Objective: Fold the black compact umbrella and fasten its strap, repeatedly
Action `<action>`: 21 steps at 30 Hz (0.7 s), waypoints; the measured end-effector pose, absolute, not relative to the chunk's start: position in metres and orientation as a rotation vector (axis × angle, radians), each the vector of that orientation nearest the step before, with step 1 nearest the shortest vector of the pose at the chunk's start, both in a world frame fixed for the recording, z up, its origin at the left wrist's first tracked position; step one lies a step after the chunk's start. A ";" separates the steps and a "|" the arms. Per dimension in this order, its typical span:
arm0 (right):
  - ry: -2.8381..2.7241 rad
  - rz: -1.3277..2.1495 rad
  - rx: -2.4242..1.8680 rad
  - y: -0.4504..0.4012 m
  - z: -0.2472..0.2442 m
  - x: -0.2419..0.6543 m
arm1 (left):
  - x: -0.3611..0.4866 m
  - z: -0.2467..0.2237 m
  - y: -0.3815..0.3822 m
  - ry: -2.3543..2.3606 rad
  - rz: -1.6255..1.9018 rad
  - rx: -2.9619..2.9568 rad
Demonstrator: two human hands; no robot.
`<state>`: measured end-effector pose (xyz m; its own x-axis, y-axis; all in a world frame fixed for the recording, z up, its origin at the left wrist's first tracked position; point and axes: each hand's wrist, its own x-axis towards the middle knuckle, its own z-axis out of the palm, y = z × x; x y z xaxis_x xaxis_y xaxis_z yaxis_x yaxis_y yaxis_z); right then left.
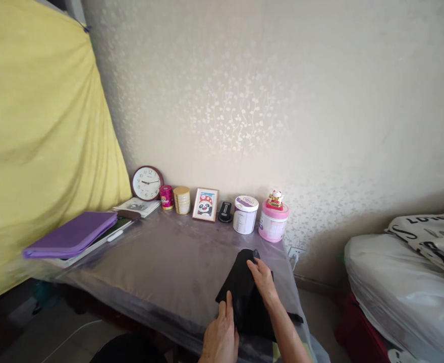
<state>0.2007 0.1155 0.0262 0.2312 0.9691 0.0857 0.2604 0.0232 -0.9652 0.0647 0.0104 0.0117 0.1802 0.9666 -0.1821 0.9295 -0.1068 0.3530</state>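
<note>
A piece of black cloth point(240, 287), partly folded over, lies at the near right corner of the table. I cannot make out whether it is a garment or a bag. My left hand point(222, 325) is closed on its near left edge, the fingers pointing away from me. Farther up on the right side, my right hand point(263, 280) grips the cloth close to its far end. Part of the black fabric passes beneath my right forearm, and a narrow end sticks out to the right of it.
Along the wall stand a clock point(147, 183), a magenta can point(166, 197), a yellow-lidded tin point(181, 200), a framed panda picture point(206, 204), a white tub point(245, 216) and a pink tub point(273, 224) topped by a cat figurine point(275, 198). A purple folder point(72, 233) lies left on the plastic-covered table point(161, 262).
</note>
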 end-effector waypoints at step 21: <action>-1.776 0.759 -1.515 0.129 0.014 0.180 | 0.049 -0.008 0.006 1.826 0.629 2.364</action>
<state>0.1805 0.1288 0.0143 -0.0980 0.9879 0.1203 0.5954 0.1551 -0.7883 0.0490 0.0056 -0.0081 0.2009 0.9429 0.2658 0.9064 -0.2818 0.3146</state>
